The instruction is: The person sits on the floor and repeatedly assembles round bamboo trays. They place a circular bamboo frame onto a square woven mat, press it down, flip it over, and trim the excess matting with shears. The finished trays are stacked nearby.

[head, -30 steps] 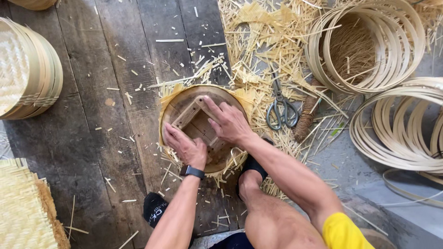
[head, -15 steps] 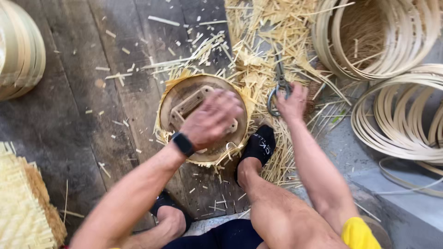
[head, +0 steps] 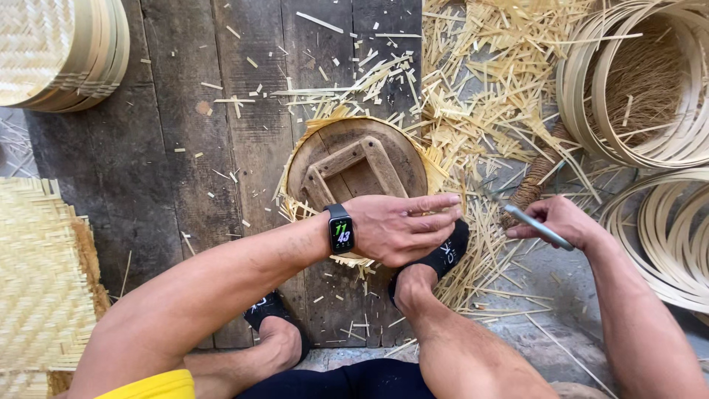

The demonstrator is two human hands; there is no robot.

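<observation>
1. Bamboo-rimmed round form (head: 354, 166), wooden, with a rectangular block frame on its face, lies mid-floor on the dark plank floor (head: 170, 162); woven strip ends splay from under its rim.
2. Left hand (head: 402, 227), pressing flat on the form a second ago, now hovers at its near edge, fingers extended, grip empty.
3. Right hand (head: 561, 220) has come back from the scissors' spot in the straw; grip closed round a grey metal tool (head: 538, 226), most likely those scissors.
4. Judgement: pressing done, trimming of the splayed ends comes next.
5. Bamboo hoops (head: 650, 89) at right edge.
</observation>
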